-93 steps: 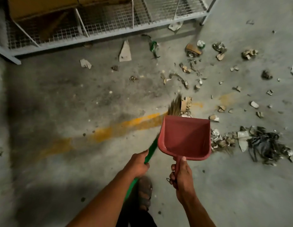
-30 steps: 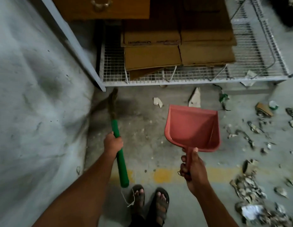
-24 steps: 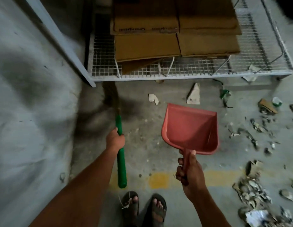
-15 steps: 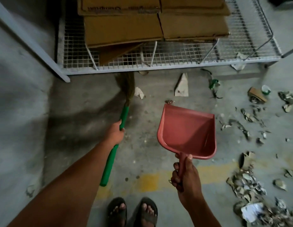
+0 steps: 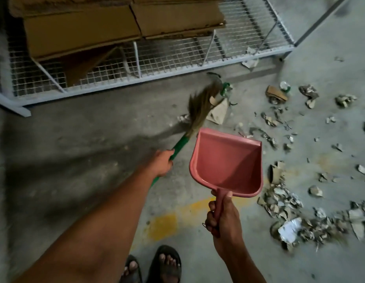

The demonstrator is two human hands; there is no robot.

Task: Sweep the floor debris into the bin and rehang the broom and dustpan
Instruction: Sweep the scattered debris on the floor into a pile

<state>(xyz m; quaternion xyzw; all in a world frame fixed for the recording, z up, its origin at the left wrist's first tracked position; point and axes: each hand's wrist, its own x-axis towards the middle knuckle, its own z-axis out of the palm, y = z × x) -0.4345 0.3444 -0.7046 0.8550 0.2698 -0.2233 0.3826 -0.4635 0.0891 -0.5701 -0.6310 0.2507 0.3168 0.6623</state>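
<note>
**Broom swung rightward toward the debris**

Since half a second ago, the broom has been swung from the left part of the wire shelf's front to the right, so that its bristles are now laid against a cardboard scrap. Its green handle is gripped by the left hand, fingers curled round it. Straw-coloured, blurred bristles are seen fanned at the far end; the long axis is slanted from lower left up to upper right, bristles pointed away from the person. The pink dustpan is held above the floor by its handle in the closed right hand, mouth pointed away, toward the wire shelf. Debris is scattered over the concrete floor at right.
</note>
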